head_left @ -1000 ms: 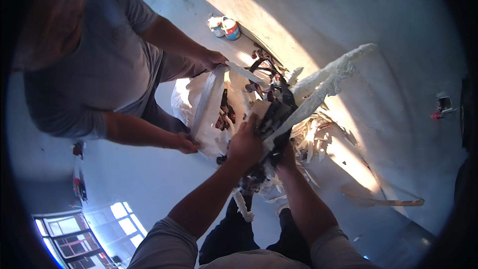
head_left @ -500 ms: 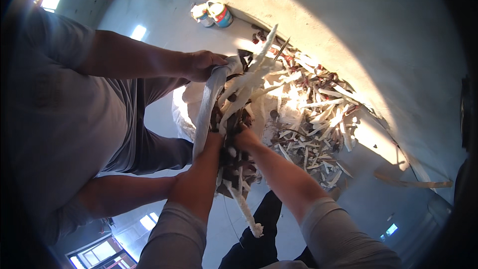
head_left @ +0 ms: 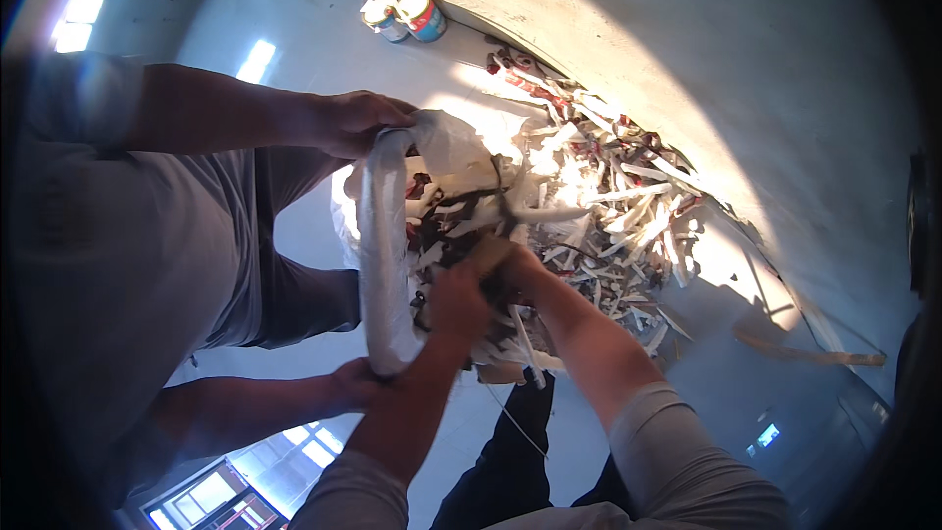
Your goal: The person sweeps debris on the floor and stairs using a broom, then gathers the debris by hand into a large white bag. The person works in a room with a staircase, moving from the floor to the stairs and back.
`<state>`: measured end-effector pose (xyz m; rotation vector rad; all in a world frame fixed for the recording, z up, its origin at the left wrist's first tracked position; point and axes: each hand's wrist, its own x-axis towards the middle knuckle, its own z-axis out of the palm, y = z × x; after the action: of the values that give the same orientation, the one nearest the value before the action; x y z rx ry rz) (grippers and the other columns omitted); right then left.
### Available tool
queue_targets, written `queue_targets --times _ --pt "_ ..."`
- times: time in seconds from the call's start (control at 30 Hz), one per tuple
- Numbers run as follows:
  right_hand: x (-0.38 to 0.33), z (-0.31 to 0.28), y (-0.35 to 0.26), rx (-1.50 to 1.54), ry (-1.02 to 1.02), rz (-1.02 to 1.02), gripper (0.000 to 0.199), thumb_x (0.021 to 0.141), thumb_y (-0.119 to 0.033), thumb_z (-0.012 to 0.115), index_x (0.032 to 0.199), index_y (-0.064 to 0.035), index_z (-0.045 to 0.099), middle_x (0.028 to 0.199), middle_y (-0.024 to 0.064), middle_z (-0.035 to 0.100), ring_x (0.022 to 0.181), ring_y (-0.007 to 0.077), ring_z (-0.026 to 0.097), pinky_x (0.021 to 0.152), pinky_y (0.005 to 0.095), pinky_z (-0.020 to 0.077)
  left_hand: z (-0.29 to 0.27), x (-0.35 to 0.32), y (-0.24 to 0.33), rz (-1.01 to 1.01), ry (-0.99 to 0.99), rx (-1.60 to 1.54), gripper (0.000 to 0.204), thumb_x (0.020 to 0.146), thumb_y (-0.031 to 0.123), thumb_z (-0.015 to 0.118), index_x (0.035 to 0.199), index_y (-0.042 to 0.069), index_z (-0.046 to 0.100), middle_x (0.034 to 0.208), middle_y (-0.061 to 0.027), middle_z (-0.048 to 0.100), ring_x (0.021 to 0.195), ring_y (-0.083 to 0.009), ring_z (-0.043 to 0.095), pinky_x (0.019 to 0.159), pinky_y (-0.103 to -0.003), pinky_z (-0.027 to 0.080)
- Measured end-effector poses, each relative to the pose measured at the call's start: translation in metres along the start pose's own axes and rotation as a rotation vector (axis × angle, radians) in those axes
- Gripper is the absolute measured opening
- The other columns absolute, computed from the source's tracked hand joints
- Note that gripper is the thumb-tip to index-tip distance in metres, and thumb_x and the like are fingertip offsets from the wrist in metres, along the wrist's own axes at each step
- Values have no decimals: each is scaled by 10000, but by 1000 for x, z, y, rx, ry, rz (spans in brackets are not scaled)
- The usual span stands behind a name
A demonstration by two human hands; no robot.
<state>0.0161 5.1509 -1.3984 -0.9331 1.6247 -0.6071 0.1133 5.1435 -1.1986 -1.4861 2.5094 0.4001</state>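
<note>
At a white plastic sack (head_left: 385, 245), the left hand (head_left: 459, 302) and right hand (head_left: 523, 277) met dark scraps (head_left: 476, 200), fingers' grip too blurred to tell; a co-worker's hand (head_left: 359, 383) crowded the left forearm (head_left: 410, 412), pale splintery scraps (head_left: 633, 221) lying rightward.

The head view looks down from the wearer's own head – a wide fisheye, upright, its corners fading into a dark rim. The forearms (head_left: 594, 339) come in from the lower edge, with the left hand (head_left: 461, 302) and right hand (head_left: 523, 273) close by, near mid-frame. A co-worker (head_left: 147, 245), also near, fills the left side; cans (head_left: 422, 18) at top centre stand farther off – the wall (head_left: 775, 128) at upper right bends with the lens.
</note>
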Motion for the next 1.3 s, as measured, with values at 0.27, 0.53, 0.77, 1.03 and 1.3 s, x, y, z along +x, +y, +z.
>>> queue_targets --times 0.27,0.53,0.77,1.03,1.3 --pt "-142 -112 -29 1141 11 261 230 852 -99 562 1035 5 655 869 108 666 781 207 635 698 370 509 43 78 -117 -303 -96 244 256 832 146 587 1052 30 648 1071 -205 655 1038 -392 606 887 -482 510" --pt "-56 22 -48 351 -66 -120 189 855 -94 569 982 -2 675 930 104 677 811 191 624 757 348 506 -74 50 -25 -271 -57 79 287 857 112 566 1114 -4 619 1127 -202 636 1033 -401 587 925 -496 475" --pt "-99 -25 -76 956 -22 61 340 829 -90 547 1141 25 617 979 128 671 861 250 651 805 383 524 -105 -68 -3 -46 210 -230 318 887 53 500 1180 -42 580 1069 -250 629 988 -436 590 890 -522 463" --pt "-265 -152 102 905 372 332 350 795 -93 572 1122 21 614 1007 105 660 876 214 635 815 350 497 56 19 -72 -119 -289 113 264 812 146 569 1021 -2 633 978 -230 648 915 -447 625 832 -539 502" --pt "-279 -222 237 140 579 270 357 825 -82 535 1159 -37 654 1006 170 691 924 293 655 839 383 498 -23 -20 16 -26 371 -74 248 888 20 518 1114 -18 610 1044 -210 627 994 -394 606 842 -480 491"
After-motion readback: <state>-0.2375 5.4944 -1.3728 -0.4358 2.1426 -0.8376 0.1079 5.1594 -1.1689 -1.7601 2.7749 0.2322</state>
